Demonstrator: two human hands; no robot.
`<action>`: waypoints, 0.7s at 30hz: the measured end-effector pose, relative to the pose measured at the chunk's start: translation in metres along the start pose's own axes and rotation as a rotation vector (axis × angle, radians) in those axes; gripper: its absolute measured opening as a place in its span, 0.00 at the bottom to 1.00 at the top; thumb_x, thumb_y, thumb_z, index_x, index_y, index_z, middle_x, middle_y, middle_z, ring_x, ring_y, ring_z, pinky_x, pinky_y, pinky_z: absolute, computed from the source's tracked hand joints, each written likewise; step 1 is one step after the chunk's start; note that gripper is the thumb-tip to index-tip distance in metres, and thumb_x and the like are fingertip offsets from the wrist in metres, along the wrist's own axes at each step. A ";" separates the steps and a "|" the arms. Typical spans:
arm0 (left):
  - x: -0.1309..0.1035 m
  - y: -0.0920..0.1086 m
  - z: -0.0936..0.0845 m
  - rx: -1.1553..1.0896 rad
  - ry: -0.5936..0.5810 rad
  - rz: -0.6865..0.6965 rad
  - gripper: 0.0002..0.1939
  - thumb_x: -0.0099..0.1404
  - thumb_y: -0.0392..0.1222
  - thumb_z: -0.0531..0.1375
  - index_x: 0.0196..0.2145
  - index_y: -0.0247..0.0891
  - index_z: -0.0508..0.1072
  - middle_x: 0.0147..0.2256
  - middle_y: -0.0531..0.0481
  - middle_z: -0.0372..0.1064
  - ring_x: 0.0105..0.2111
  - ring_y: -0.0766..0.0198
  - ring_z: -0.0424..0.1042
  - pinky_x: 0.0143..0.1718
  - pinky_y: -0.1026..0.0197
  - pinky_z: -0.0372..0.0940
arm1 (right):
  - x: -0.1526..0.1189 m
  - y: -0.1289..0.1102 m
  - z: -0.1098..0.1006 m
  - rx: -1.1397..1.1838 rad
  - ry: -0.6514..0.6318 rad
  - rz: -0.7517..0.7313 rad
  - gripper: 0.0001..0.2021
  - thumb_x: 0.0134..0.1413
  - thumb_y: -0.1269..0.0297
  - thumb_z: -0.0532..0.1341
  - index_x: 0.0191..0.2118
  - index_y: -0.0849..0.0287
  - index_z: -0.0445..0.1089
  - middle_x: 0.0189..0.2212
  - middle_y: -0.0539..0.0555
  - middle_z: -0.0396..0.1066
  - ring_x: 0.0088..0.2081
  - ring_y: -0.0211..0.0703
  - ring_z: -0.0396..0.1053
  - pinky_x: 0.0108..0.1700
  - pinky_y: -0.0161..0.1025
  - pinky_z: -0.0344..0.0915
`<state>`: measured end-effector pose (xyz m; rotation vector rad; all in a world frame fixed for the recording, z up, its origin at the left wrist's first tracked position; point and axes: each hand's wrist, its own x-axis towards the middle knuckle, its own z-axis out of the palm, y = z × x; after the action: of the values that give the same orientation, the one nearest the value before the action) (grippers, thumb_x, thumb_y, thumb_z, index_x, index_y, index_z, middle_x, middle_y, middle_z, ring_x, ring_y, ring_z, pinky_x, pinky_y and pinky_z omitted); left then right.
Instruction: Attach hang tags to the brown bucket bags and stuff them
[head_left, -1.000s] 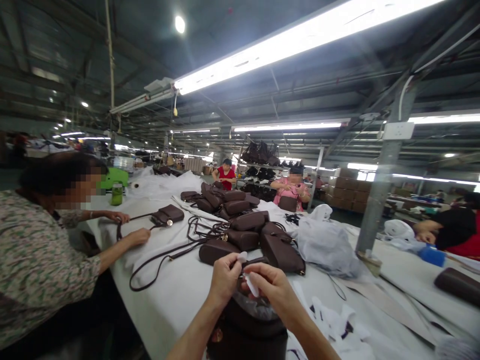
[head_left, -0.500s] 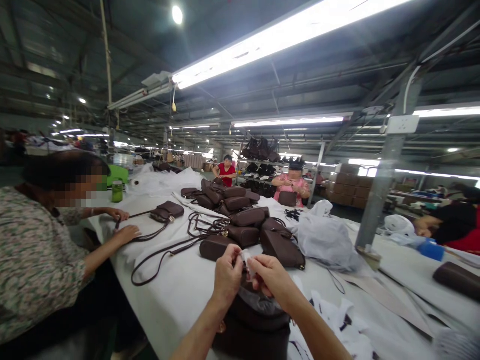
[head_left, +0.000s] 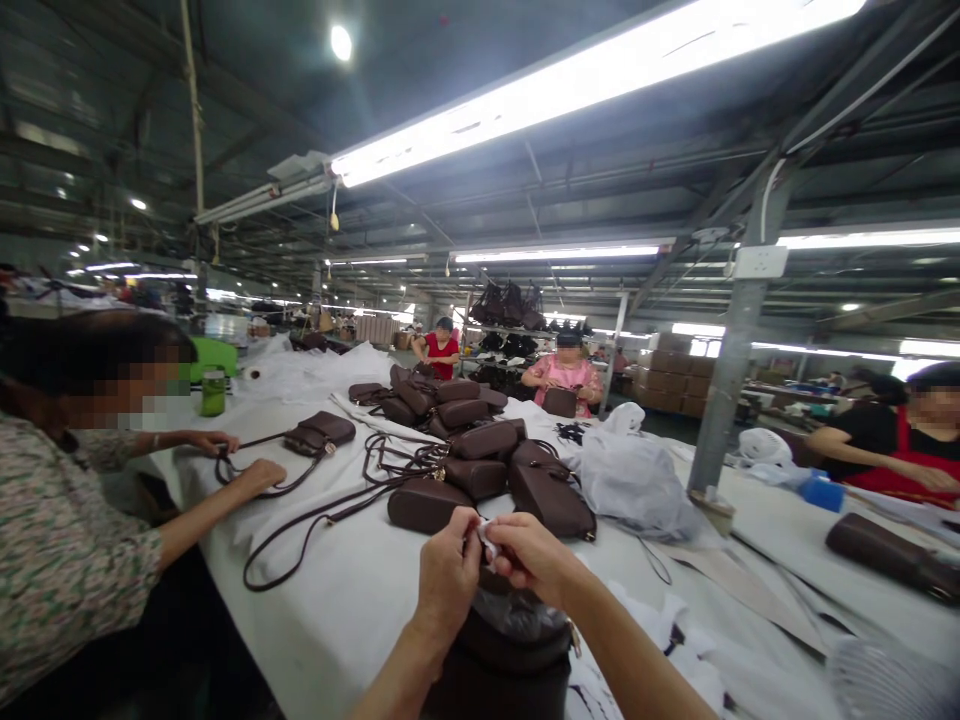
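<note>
While both hands pinch white paper (head_left: 487, 532) over dark bag (head_left: 510, 650): left hand (head_left: 446, 575), right hand (head_left: 532, 555); might tear if tugged hard.

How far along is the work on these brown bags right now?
Done, it seems: a heap of brown bags lies finished-looking on the white table. In hand: the left hand and right hand pinch a small white piece above a dark bag stuffed with paper. How many remain cannot be told.
</note>
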<state>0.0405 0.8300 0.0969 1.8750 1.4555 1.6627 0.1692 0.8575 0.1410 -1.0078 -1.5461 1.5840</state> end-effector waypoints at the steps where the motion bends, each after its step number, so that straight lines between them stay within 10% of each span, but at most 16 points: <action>1: 0.000 -0.001 0.000 0.005 0.001 0.002 0.06 0.65 0.39 0.51 0.34 0.43 0.67 0.26 0.53 0.69 0.26 0.63 0.69 0.30 0.65 0.56 | 0.001 0.001 0.001 0.007 0.008 0.000 0.11 0.38 0.58 0.63 0.23 0.61 0.65 0.16 0.47 0.63 0.16 0.29 0.56 0.13 0.26 0.43; 11: -0.001 -0.006 0.000 0.094 0.013 0.075 0.08 0.65 0.37 0.49 0.34 0.42 0.67 0.26 0.54 0.69 0.25 0.64 0.68 0.28 0.66 0.56 | 0.006 -0.005 -0.003 0.019 0.009 -0.010 0.16 0.52 0.52 0.58 0.42 0.58 0.62 0.24 0.48 0.68 0.22 0.37 0.69 0.24 0.33 0.67; 16: 0.005 -0.003 -0.001 0.056 -0.012 0.041 0.07 0.64 0.37 0.49 0.34 0.41 0.67 0.26 0.54 0.68 0.26 0.65 0.68 0.29 0.66 0.57 | 0.004 -0.030 -0.013 -0.805 0.018 -0.329 0.05 0.54 0.66 0.57 0.33 0.59 0.70 0.19 0.47 0.65 0.22 0.37 0.65 0.24 0.31 0.58; 21: 0.009 -0.005 -0.004 0.023 -0.076 0.064 0.05 0.63 0.36 0.50 0.33 0.41 0.65 0.24 0.56 0.64 0.23 0.66 0.65 0.27 0.66 0.55 | 0.000 -0.052 -0.006 -1.536 0.084 -0.555 0.08 0.58 0.72 0.55 0.34 0.56 0.72 0.37 0.53 0.70 0.36 0.40 0.69 0.32 0.32 0.57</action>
<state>0.0334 0.8382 0.1001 1.9946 1.4046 1.5896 0.1721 0.8630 0.1929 -1.0920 -2.6205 -0.2636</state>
